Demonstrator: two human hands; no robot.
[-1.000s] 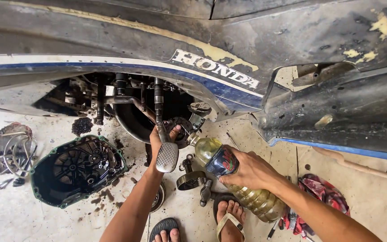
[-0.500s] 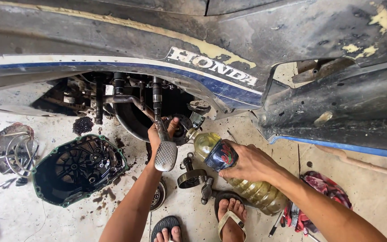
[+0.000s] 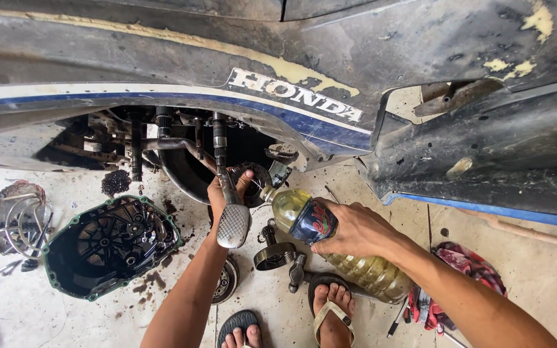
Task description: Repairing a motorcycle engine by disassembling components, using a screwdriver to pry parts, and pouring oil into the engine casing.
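Observation:
I look down past a worn black motorcycle body with a blue and white stripe (image 3: 162, 96) at its open engine bay (image 3: 188, 161). My left hand (image 3: 222, 190) reaches up under the body and rests against a dark round engine part, just behind the grey ribbed foot pedal (image 3: 233, 225). My right hand (image 3: 349, 229) grips a clear plastic bottle of yellow oil (image 3: 330, 241), tilted with its neck pointing up-left at the engine. My feet in sandals (image 3: 333, 309) show at the bottom.
A black engine cover with a green gasket (image 3: 107, 245) lies on the stained concrete at left, beside a metal part with wire loops (image 3: 14, 216). Small round engine parts (image 3: 275, 254) lie between my arms. A red rag (image 3: 465, 270) lies at right.
The bottle's neck has moved a little up and closer to the engine opening. My left hand stays at the engine part.

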